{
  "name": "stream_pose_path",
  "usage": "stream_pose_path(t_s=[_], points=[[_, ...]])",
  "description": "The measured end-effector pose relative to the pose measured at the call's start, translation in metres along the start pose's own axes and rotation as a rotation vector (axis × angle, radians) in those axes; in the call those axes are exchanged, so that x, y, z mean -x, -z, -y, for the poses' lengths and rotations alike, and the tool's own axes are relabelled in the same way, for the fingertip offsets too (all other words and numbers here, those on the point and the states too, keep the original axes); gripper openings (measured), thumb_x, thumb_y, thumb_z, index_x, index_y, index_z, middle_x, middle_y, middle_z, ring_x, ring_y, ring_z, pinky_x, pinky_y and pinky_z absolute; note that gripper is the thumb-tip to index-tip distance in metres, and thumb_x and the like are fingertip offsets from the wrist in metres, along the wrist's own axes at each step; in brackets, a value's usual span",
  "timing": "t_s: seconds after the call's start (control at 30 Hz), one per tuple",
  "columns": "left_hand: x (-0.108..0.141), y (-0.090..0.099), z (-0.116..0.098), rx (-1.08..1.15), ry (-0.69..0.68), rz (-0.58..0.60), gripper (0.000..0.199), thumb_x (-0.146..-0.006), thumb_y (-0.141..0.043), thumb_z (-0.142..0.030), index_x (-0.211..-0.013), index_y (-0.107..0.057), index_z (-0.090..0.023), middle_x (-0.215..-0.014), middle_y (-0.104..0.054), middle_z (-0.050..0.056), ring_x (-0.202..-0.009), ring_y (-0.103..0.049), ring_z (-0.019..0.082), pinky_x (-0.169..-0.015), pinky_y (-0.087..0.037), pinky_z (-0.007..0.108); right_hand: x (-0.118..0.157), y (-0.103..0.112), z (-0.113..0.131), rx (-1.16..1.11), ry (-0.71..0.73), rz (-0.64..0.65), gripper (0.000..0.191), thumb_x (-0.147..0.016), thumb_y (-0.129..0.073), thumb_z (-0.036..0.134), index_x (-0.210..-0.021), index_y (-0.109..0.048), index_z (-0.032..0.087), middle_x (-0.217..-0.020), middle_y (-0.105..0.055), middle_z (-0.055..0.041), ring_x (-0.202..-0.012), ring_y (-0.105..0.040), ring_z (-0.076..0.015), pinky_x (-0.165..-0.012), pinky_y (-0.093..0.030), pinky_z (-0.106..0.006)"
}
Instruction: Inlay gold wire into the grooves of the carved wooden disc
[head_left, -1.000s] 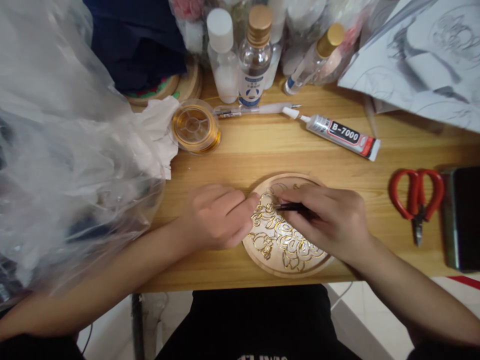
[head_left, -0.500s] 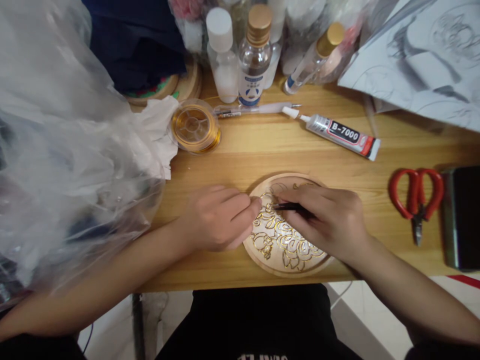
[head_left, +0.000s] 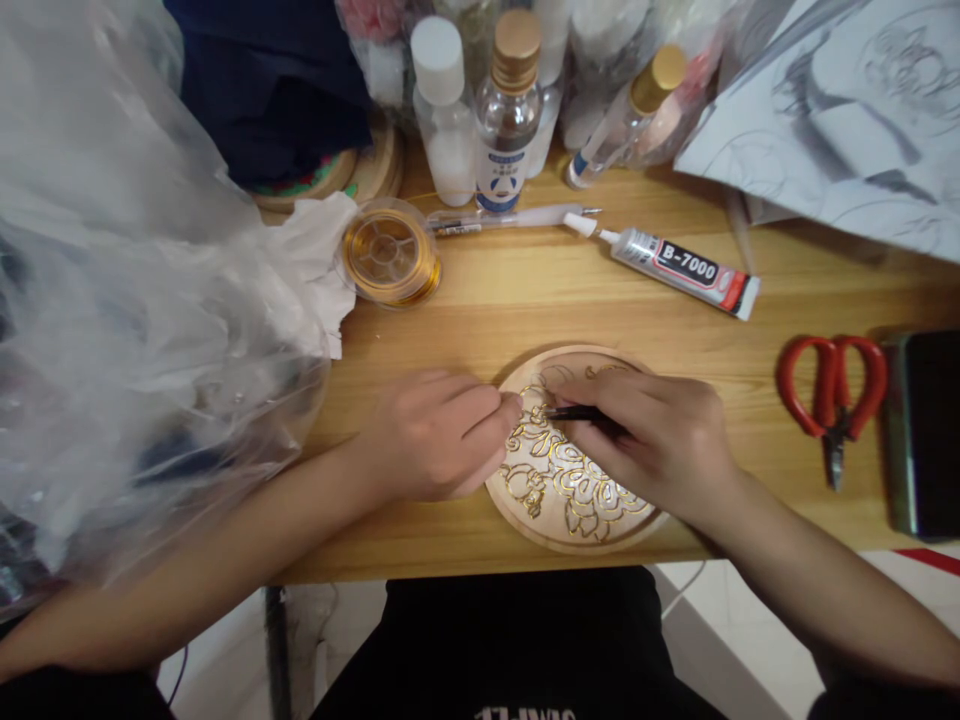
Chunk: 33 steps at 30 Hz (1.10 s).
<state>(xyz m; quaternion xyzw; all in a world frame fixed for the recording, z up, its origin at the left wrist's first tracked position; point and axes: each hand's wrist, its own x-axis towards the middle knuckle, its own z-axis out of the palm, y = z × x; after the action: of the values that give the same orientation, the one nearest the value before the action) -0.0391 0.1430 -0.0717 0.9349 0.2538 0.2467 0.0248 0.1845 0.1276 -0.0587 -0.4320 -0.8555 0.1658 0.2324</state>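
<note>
A round wooden plaque (head_left: 517,515) lies near the table's front edge, with a flower design outlined in gold wire (head_left: 592,490). Over its right part, my right hand (head_left: 660,440) grips black tweezers (head_left: 581,413), their tips pointing left at the upper left of the design. At the plaque's left rim, my left hand (head_left: 446,435) is closed in a pinch, its fingertips just left of the tweezer tips. Whatever is between those fingertips is too small or hidden to make out. My right hand covers part of the design.
Behind stand a spool of gold wire (head_left: 390,255), a pen (head_left: 517,217), several bottles (head_left: 508,130) and a glue tube (head_left: 682,268). Red-handled pliers (head_left: 832,400) and a dark phone-like object (head_left: 926,435) lie to the right. A crumpled plastic bag (head_left: 150,330) fills the left; printed sketches (head_left: 840,130) lie back right.
</note>
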Motion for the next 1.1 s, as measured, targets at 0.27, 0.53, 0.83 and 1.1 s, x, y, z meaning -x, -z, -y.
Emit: stream_pose_path(t_s=[0.27, 0.53, 0.83, 1.1], points=[[-0.003, 0.003, -0.001, -0.001, 0.006, 0.011, 0.013, -0.083, -0.05, -0.014, -0.091, -0.061, -0.016, -0.062, -0.06, -0.002, -0.059, -0.057, 0.014, -0.05, -0.04, 0.028, -0.003, 0.001, 0.0, -0.042, 0.001, -0.025, 0.017, -0.08, -0.058, 0.013, -0.095, -0.063, 0.02, -0.091, -0.074, -0.0033, -0.078, -0.071, -0.0162, -0.062, -0.056, -0.025], [-0.001, 0.0, 0.0, -0.013, 0.004, -0.014, 0.01, -0.084, -0.051, -0.015, -0.09, -0.059, -0.017, -0.062, -0.059, -0.003, -0.058, -0.054, 0.012, -0.052, -0.041, 0.026, -0.009, 0.01, 0.001, -0.375, -0.258, -0.038, 0.015, -0.077, -0.063, 0.013, -0.088, -0.068, 0.022, -0.086, -0.074, -0.0006, -0.071, -0.068, -0.0131, -0.063, -0.055, -0.024], [-0.005, 0.003, -0.002, -0.041, -0.02, -0.033, 0.011, -0.084, -0.052, -0.013, -0.086, -0.062, -0.016, -0.06, -0.059, -0.002, -0.056, -0.053, 0.011, -0.051, -0.04, 0.024, -0.011, 0.021, -0.015, -0.938, -0.575, -0.251, 0.011, -0.078, -0.066, 0.027, -0.086, -0.07, 0.02, -0.06, -0.057, 0.0034, -0.05, -0.048, -0.0059, -0.044, -0.037, -0.02], [-0.004, 0.002, -0.004, -0.038, 0.059, -0.129, 0.018, -0.081, -0.05, -0.01, -0.091, -0.064, -0.015, -0.067, -0.065, 0.0, -0.057, -0.055, 0.011, -0.053, -0.043, 0.024, -0.022, 0.023, -0.035, -1.058, -0.581, -0.263, 0.029, -0.082, -0.058, 0.047, -0.091, -0.057, 0.02, -0.054, -0.052, 0.0053, -0.039, -0.034, -0.0049, -0.036, -0.018, -0.02]])
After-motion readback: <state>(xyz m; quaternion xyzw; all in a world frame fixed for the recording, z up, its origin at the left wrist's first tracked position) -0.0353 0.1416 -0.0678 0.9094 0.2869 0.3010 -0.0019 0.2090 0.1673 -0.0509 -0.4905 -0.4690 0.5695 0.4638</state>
